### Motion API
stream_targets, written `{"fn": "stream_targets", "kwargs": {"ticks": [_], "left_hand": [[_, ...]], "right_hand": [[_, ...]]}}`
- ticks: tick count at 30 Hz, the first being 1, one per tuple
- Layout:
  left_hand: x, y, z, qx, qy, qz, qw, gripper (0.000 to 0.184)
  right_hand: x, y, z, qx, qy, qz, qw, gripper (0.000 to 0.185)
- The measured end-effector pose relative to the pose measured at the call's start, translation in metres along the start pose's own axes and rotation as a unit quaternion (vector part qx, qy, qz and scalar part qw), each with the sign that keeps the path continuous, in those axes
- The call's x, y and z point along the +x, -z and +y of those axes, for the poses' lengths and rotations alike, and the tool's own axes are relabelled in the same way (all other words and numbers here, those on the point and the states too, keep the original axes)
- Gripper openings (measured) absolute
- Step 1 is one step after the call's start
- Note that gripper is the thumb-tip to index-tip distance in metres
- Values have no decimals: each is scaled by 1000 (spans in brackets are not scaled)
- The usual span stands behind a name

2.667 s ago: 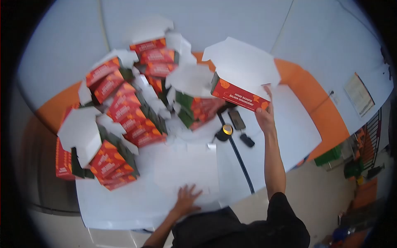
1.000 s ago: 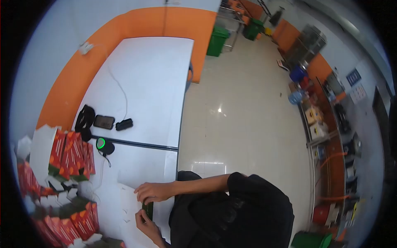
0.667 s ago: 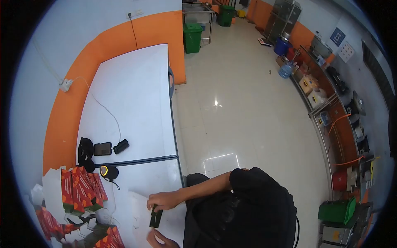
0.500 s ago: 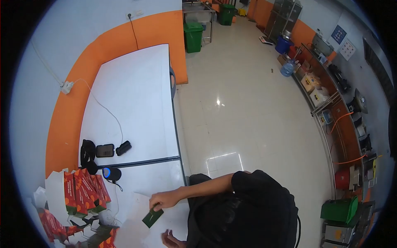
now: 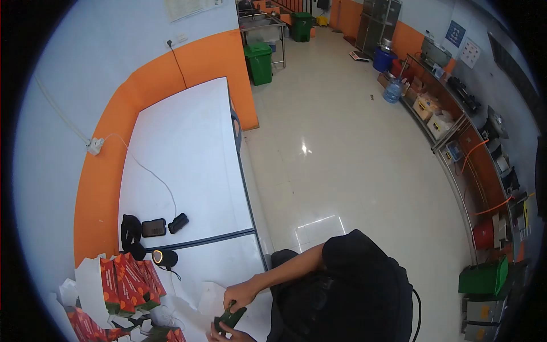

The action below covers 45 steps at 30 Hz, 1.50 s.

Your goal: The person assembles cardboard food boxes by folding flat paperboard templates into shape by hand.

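A small flat dark green rectangle (image 5: 232, 317), like a card or folded carton, is over the white table near the bottom of the view. My right hand (image 5: 241, 294) pinches its upper edge. Lower down, the fingers of my left hand (image 5: 229, 334) are closed around its other end; part of this hand is cut off by the frame edge. Beneath and behind the hands lies a pale sheet or bag (image 5: 209, 297). To their left, several red-and-green printed cartons (image 5: 130, 284) stand packed in an open white box (image 5: 91, 288).
A black cylindrical speaker (image 5: 165, 259) with a glowing ring sits on the table. Beyond it are a phone-like device (image 5: 154, 228), a black corded block (image 5: 179, 222) and a black strap-like item (image 5: 130, 233). More red cartons (image 5: 85, 326) lie at lower left. Shelving (image 5: 450, 122) lines the right wall.
My left hand has come up to the green rectangle and closed on it. My right hand has moved slightly right and down. The whole view has shifted, and the speaker's ring turned from blue to orange.
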<state>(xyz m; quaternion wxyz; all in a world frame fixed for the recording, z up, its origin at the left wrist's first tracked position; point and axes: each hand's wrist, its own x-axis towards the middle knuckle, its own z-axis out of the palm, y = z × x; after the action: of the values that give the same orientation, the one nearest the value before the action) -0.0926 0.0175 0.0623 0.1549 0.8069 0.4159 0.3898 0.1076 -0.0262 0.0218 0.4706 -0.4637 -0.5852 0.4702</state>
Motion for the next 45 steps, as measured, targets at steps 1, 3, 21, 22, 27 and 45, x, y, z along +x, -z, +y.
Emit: {"fn": "stream_targets", "kwargs": {"ticks": [1,3,21,22,27,45], "left_hand": [[-1,-2,3,-9,32,20,999,23],[-6,-2,5,-14,68,41,997,22],[-29,-32,25,-99,20,41,994,53],[-38,-42,13,-131,59,42,989,48],[-29,-34,3,-265,331,45,905,42],[-51,37,-33,-465,495,-3,734,75]], "right_hand": [[-1,1,-6,6,-3,-14,1000,19],[0,-2,-13,-12,12,-30,999,19],[3,4,-96,366,-2,32,930,30],[1,16,-119,385,-81,21,919,31],[37,17,-94,53,113,-106,987,86],[8,-2,8,-291,138,-79,943,29]]}}
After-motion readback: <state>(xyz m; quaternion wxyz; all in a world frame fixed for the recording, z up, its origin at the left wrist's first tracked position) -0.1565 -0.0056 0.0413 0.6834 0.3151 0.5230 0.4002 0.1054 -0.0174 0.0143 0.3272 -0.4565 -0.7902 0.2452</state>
